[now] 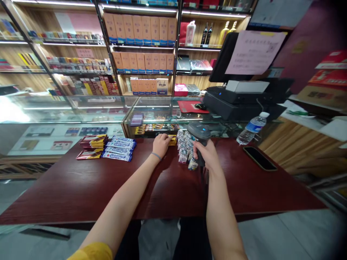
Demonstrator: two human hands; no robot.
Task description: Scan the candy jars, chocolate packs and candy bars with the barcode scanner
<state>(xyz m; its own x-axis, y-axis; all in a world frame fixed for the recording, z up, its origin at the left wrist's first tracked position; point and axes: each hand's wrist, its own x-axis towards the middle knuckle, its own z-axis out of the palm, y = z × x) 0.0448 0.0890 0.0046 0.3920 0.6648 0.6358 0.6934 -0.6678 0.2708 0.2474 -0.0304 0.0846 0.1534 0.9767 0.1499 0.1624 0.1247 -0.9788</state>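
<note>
My right hand is wrapped round the grip of a black barcode scanner, which has a small blue light on top. The scanner's head is above the right side of several small clear-wrapped bottles or jars grouped on the dark red table. My left hand is to the left of them, fingers bent over a small yellow packet; part of the packet is hidden behind the fingers. To the left lie brown-and-yellow chocolate packets in two piles, beside several blue-and-white wrapped bars.
A water bottle and a black phone are on the table's right. Behind the dark red table stands a glass display counter with a register, a monitor and a red mouse pad. Stocked shelves line the wall.
</note>
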